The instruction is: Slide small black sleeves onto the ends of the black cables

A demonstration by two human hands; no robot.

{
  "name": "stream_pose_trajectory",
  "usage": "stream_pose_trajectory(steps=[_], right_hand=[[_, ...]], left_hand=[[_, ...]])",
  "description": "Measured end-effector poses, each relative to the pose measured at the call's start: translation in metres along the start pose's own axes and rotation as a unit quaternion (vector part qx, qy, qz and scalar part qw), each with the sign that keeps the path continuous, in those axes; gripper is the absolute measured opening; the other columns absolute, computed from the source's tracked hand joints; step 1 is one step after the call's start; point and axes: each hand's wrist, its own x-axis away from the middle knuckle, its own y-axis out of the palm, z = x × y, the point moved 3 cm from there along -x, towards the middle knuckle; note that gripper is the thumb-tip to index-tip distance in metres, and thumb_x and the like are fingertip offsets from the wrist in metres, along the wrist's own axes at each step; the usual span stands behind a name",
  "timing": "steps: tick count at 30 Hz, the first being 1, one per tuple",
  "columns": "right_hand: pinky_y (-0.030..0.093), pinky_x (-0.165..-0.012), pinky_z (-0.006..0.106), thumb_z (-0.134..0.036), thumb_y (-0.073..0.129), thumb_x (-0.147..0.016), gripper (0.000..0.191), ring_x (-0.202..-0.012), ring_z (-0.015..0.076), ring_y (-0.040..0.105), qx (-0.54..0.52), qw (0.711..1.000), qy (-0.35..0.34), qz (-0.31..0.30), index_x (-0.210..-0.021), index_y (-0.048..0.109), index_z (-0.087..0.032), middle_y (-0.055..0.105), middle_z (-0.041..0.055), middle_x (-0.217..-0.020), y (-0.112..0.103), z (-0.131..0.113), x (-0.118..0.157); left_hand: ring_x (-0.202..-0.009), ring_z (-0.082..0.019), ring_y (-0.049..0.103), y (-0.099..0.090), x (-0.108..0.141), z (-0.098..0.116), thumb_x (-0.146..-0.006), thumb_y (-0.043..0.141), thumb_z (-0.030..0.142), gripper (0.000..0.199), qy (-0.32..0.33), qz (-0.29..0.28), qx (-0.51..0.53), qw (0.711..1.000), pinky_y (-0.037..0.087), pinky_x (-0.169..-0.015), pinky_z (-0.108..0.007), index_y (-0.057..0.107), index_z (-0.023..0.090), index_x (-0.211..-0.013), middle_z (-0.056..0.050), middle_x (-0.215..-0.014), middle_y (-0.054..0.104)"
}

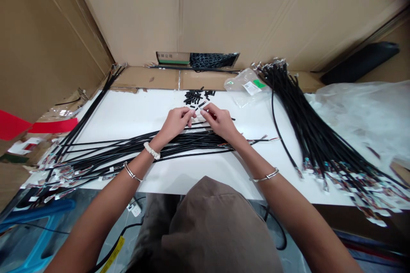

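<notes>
Over the white table (205, 175), my left hand (177, 123) and my right hand (221, 123) face each other with fingertips close together. Thumb and fingers of each are pinched; a thin light piece shows between them, too small to make out. Just beyond the fingertips lies a pile of short black tubes (193, 96). Several long black cables (128, 147) run left to right beneath my wrists, with thin coloured wires (264, 137) at their right ends. What my right hand pinches is partly hidden by its fingers.
A thick bundle of black cables (304, 115) with white connectors lies on the right, beside clear plastic sheeting (368, 115). A clear bag (248, 87) with a green label is at the back. More cables (92, 106) lie at the left. Cardboard walls (208, 13) surround the table.
</notes>
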Motion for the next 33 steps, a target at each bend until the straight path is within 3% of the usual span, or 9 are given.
stream_pose_trajectory(steps=[10,18,33], right_hand=[[0.033,-0.059,0.026,-0.044,0.047,-0.094,0.026,-0.055,0.0107,0.041,-0.035,0.999,0.014,-0.004,-0.086,0.055,-0.022,0.047,-0.0045,-0.060,0.0008,0.0019,-0.0012],[0.035,-0.059,0.026,-0.047,0.045,-0.094,0.027,-0.055,0.0122,0.043,-0.006,1.000,0.015,-0.010,-0.093,0.056,-0.022,0.048,-0.0041,-0.060,-0.0012,0.0035,0.0000],[0.034,-0.059,0.025,-0.045,0.043,-0.095,0.027,-0.055,0.0127,0.044,0.054,0.998,-0.007,-0.017,-0.093,0.057,-0.021,0.056,-0.0006,-0.065,-0.0027,-0.0022,-0.0012]], left_hand=[[-0.045,-0.007,0.046,0.0058,-0.0019,-0.0077,-0.089,0.051,0.036,0.029,-0.046,0.006,0.078,0.996,0.037,-0.051,-0.021,0.064,0.016,-0.074,0.002,-0.052,0.059],[-0.040,-0.007,0.040,0.0058,-0.0026,-0.0093,-0.088,0.052,0.040,0.031,-0.054,0.014,0.109,0.993,0.032,-0.044,-0.021,0.064,0.016,-0.074,0.001,-0.053,0.059],[-0.047,-0.009,0.048,0.0066,0.0006,-0.0047,-0.089,0.051,0.036,0.029,-0.009,0.040,0.046,0.998,0.039,-0.052,-0.021,0.066,0.015,-0.075,0.000,-0.056,0.063]])
